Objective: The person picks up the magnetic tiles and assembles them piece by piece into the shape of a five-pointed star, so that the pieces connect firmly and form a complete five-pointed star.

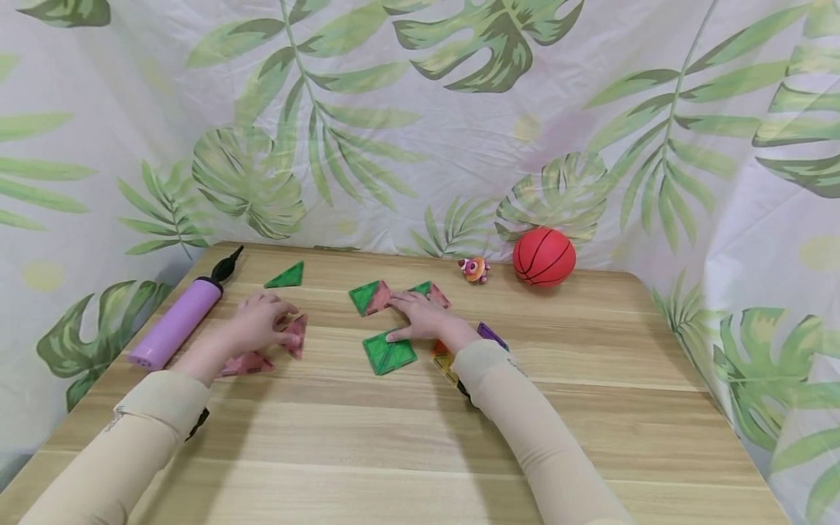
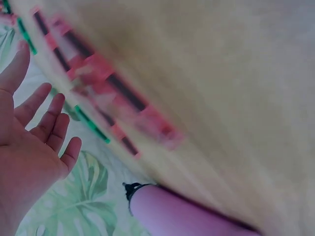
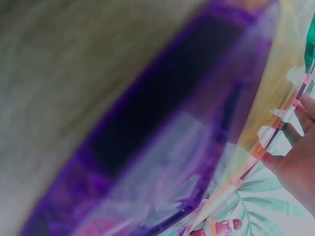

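Observation:
Above a red triangular magnetic tile (image 1: pixel 297 337) is my left hand (image 1: pixel 258 323), its fingers loosely bent. In the left wrist view that hand (image 2: pixel 34 132) shows relaxed fingers with nothing between them. Another red tile (image 1: pixel 248 364) lies partly below the left wrist. My right hand (image 1: pixel 423 318) spreads its fingers over the tiles. Its fingertips reach a green-and-red square (image 1: pixel 367 297), and the thumb is at a green square (image 1: pixel 390 354) of two triangles. Behind the hand, a second green-and-red square (image 1: pixel 440 293) is partly covered. Yellow-orange (image 1: pixel 445 362) and purple tiles (image 1: pixel 492 334) sit by the right wrist.
A purple hand pump (image 1: pixel 179 324) lies at the table's left side. Nearby is a lone green triangle tile (image 1: pixel 287 275). Toward the back stand a small pink figurine (image 1: pixel 474 270) and a red ball with black lines (image 1: pixel 544 257), before a leaf-patterned cloth (image 1: pixel 367 146).

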